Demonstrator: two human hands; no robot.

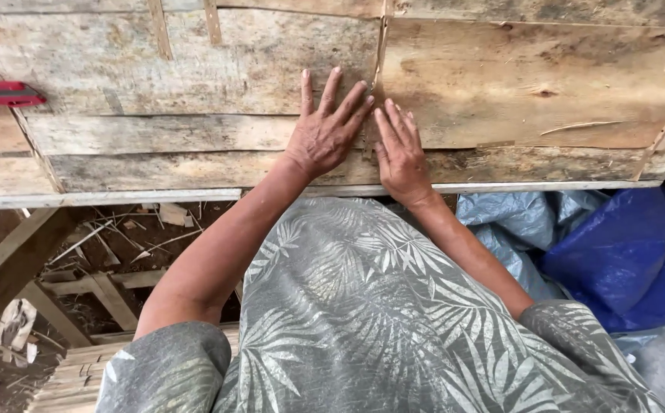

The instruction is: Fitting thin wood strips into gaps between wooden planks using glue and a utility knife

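Thin, pale veneer sheets [195, 84] cover the worktable [103, 198], patched edge to edge; they look light, brittle and quick to split, best handled flat-palmed. At the centre seam, left hand [323, 134] and right hand [401, 153] lie spread, pressing, gripping nothing. A red cutter [0, 93] lies far left.

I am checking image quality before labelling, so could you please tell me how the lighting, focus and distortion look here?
Head view: soft, even daylight, no glare; the left hand and right hand on the wood sheets are sharp; dim under the bench; straight edges bow slightly towards the frame's borders.
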